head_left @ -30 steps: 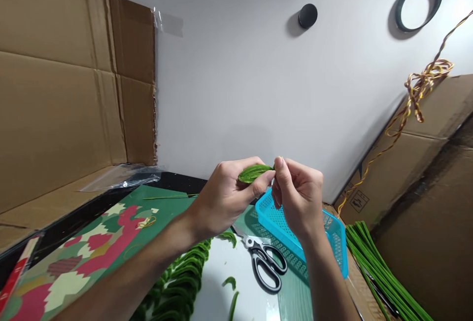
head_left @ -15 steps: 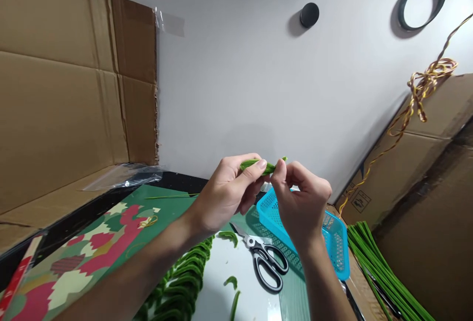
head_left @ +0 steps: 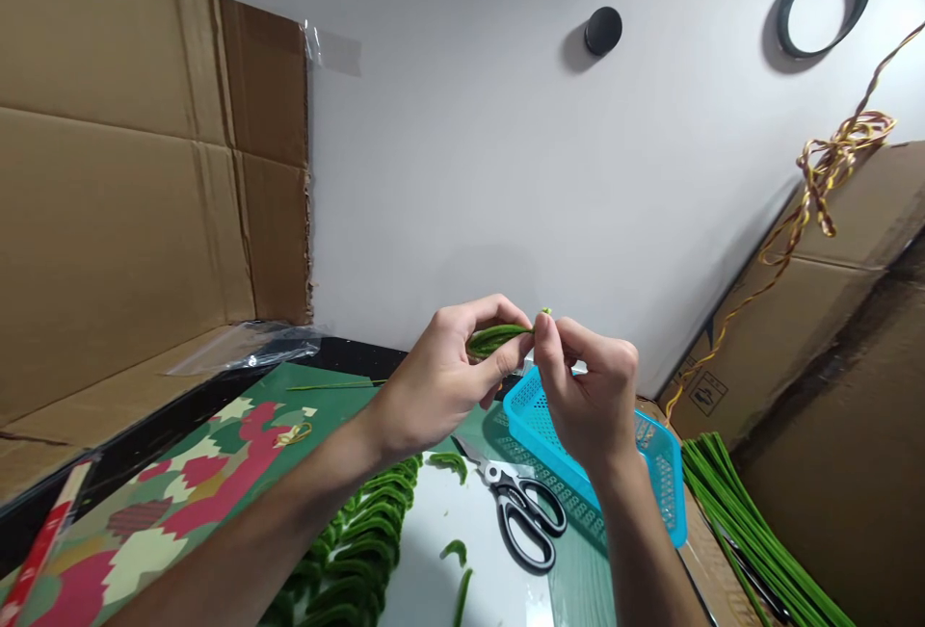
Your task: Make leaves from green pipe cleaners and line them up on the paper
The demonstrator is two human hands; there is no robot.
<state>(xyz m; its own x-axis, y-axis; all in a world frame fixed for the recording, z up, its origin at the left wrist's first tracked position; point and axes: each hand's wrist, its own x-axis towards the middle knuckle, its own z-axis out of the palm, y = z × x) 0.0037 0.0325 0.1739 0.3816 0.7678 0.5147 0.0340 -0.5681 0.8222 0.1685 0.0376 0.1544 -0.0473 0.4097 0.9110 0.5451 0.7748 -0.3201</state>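
Note:
Between my two hands is a fuzzy green pipe-cleaner leaf [head_left: 495,339], held up above the work surface. My left hand [head_left: 462,372] pinches it from the left, with the leaf's body lying between thumb and fingers. At its right tip, my right hand [head_left: 582,381] grips the short end with thumb and forefinger; a bit of green pokes out above the thumb. Beneath the hands, scissors [head_left: 515,507] with black and grey handles lie on a white sheet [head_left: 426,579]. Rows of curved green pipe-cleaner pieces [head_left: 361,550] lie left of them, and a few loose bits lie nearby.
A blue perforated basket [head_left: 669,502] stands under my right wrist. Long green pipe cleaners [head_left: 752,531] lie in a bundle at the right, beside a cardboard box [head_left: 816,367]. Patterned paper [head_left: 166,511] covers the left side. Cardboard [head_left: 108,222] walls off the left; a white wall rises behind.
My left thumb moved onto the leaf, then slid back toward its right tip. My right hand shifted right and partly back, still pinching the end. The things on the table have stayed put.

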